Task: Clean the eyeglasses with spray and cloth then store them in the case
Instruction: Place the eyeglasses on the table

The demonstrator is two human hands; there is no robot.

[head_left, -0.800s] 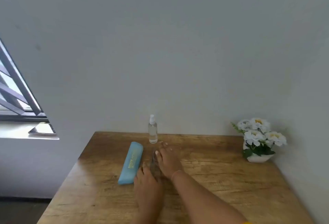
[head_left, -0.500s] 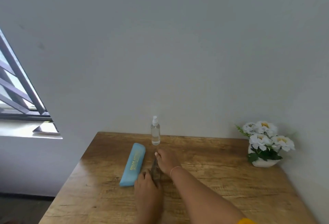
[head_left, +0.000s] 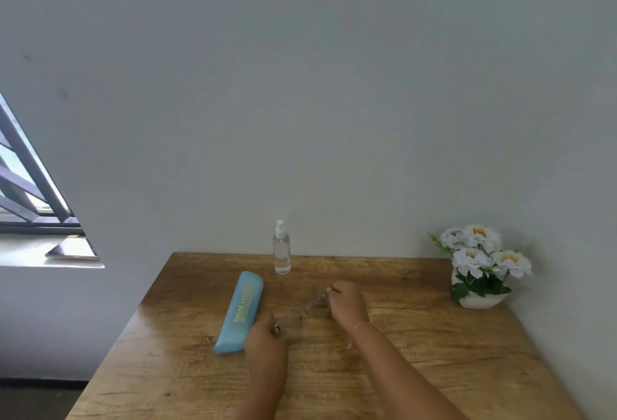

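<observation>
Both hands meet near the middle of the wooden table (head_left: 434,352), with the eyeglasses (head_left: 302,312) stretched between them. The frame is clear and blurred, so little of it can be made out beyond a pale outline just above the tabletop. The left hand (head_left: 263,336) has its fingers curled round the near end of the frame, at about 7 o'clock from the lenses. The right hand (head_left: 347,302) pinches the far end at about 2 o'clock, its fingertips bent inward. Whether the temples are folded cannot be told. A long blue case (head_left: 240,309) with yellow lettering lies closed on the table at 9 o'clock from the eyeglasses, just beside the left hand and running roughly from 7 to 1 o'clock. A clear spray bottle (head_left: 282,252) with a white nozzle stands upright at 12 o'clock from the case's far end, close to the wall. A white pot of white flowers (head_left: 480,269) sits well apart at 3 o'clock, in the table's far corner.
</observation>
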